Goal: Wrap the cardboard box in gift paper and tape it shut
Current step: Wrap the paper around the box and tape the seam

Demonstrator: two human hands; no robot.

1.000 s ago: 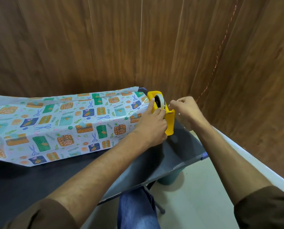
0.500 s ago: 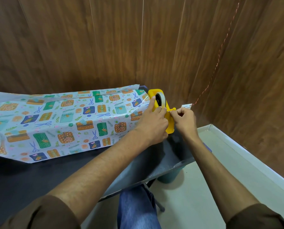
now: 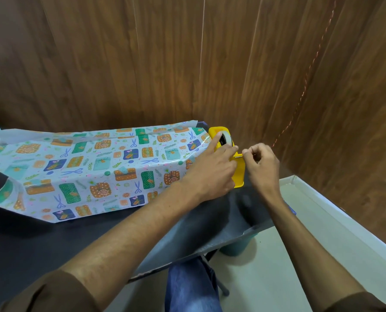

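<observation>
Seen from above and behind, two bare forearms in brown sleeves reach forward across a dark, matte worktop (image 3: pixel 52 244) towards its far right corner.

The left hand (image 3: pixel 212 174) lies over the near side of a yellow plastic tape dispenser (image 3: pixel 239 174) that stands at that corner. It grips the dispenser with bent fingers. Its forefinger stretches straight up along the dispenser to the roll of clear tape (image 3: pixel 227 138) seated in the top.

The right hand (image 3: pixel 262 164) is just to the right of the dispenser, wrist raised and fingers curled in. Its thumb and forefinger pinch the tape end (image 3: pixel 237 156) at the dispenser's cutter. The strip is thin and hard to make out.

The gift paper (image 3: pixel 97 167) covers the far left and middle of the worktop, running from the left edge up to the dispenser. It is glossy and pale, printed with small parcels, scissors and leaves in orange, green and blue. It drapes over a long raised shape with a sloping front. The cardboard box itself cannot be seen under it. The paper's near edge lies flat on the worktop.

Behind stands a wall (image 3: pixel 120 64) of brown wood-grain panels.
</observation>
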